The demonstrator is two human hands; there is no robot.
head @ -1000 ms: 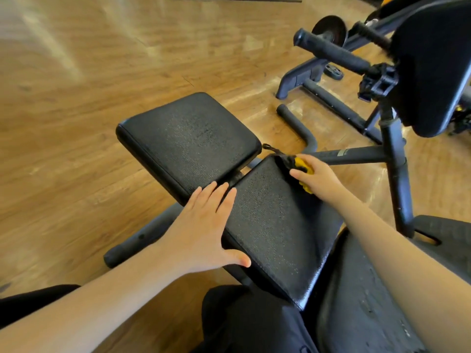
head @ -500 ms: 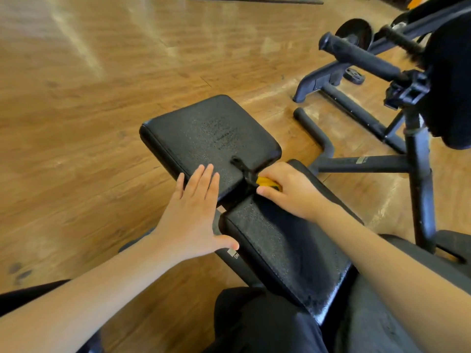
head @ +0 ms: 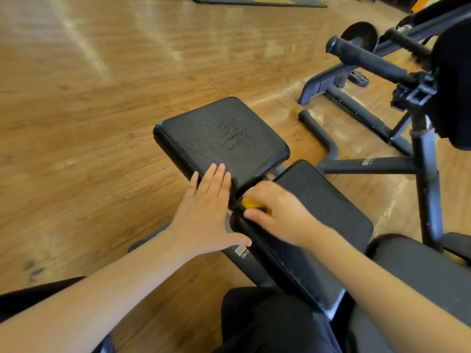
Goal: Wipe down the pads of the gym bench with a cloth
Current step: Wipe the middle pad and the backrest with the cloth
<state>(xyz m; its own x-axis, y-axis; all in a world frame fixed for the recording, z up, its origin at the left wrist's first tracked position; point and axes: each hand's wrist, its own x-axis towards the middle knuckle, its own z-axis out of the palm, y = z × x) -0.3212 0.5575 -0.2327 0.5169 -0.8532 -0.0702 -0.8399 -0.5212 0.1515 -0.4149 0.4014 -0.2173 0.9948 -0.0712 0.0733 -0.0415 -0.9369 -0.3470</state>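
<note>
Your right hand clutches yellow cloth at back pad front edge | left hand flat, bracing seat pad | seat pad probably unwiped

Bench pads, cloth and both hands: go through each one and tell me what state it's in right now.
Far pad: bare, left fingertips resting on its near edge.
Near pad: right hand on its far left corner.
Yellow cloth: bunched under the right hand, mostly hidden, at the gap between the pads.
Left hand: flat, fingers straight, braced across the gap.
Right hand: curled over the cloth, motion-blurred.
</note>
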